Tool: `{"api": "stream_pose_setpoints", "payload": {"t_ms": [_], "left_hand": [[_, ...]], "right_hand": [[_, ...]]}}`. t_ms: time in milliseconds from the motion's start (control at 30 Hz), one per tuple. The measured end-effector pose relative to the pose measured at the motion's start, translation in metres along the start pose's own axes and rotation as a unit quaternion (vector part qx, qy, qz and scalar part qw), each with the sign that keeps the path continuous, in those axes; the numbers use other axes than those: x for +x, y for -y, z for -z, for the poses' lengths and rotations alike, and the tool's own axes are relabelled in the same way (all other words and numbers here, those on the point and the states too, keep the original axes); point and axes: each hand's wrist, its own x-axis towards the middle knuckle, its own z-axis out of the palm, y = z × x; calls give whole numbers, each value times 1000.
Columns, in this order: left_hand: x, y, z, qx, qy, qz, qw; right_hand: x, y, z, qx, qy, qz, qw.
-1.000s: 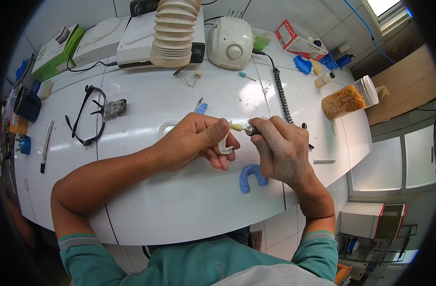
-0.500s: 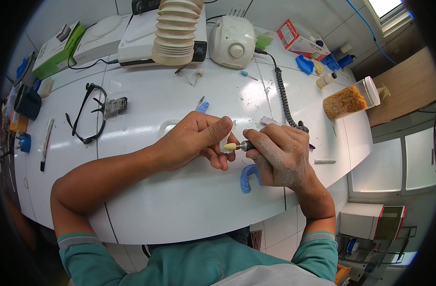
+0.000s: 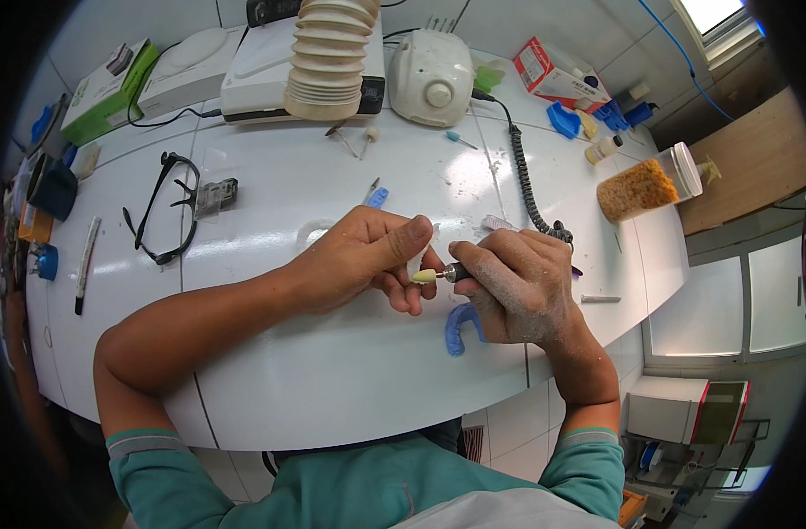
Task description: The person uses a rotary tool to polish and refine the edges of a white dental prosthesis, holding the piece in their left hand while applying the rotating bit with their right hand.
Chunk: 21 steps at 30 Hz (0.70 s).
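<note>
My left hand [image 3: 354, 260] is closed around a small whitish, translucent piece [image 3: 414, 264], mostly hidden by the thumb and fingers. In my right hand [image 3: 526, 286], dusted with white powder, is a rotary handpiece [image 3: 457, 271]. Its pale yellow pointed grinding tip [image 3: 423, 277] is at the lower edge of the whitish piece; whether they touch, I cannot tell. A blue dental arch [image 3: 456, 335] lies on the table below the right hand. Beyond the left hand are a clear curved piece [image 3: 308, 234] and a smaller blue piece [image 3: 378, 197].
A ribbed suction hose [image 3: 328, 66] hangs over the back of the white table. The white control box [image 3: 432, 79] has a coiled black cord [image 3: 523, 172] running toward my right hand. Black glasses [image 3: 162, 256] lie left; a jar of orange granules [image 3: 639, 191] lies right.
The yellow tip has shifted slightly down and left against the whitish piece. Both hands otherwise keep almost the same place and hold.
</note>
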Motion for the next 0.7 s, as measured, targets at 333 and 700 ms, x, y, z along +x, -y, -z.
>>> {"api": "stream_pose_setpoints", "payload": {"t_ms": [333, 700], "left_hand": [[1, 0, -1, 10, 2, 2, 1000], [1, 0, -2, 28, 36, 5, 999]], "right_hand": [[-2, -3, -3, -2, -14, -20, 1000], [-2, -9, 1, 68, -32, -86, 993]]}}
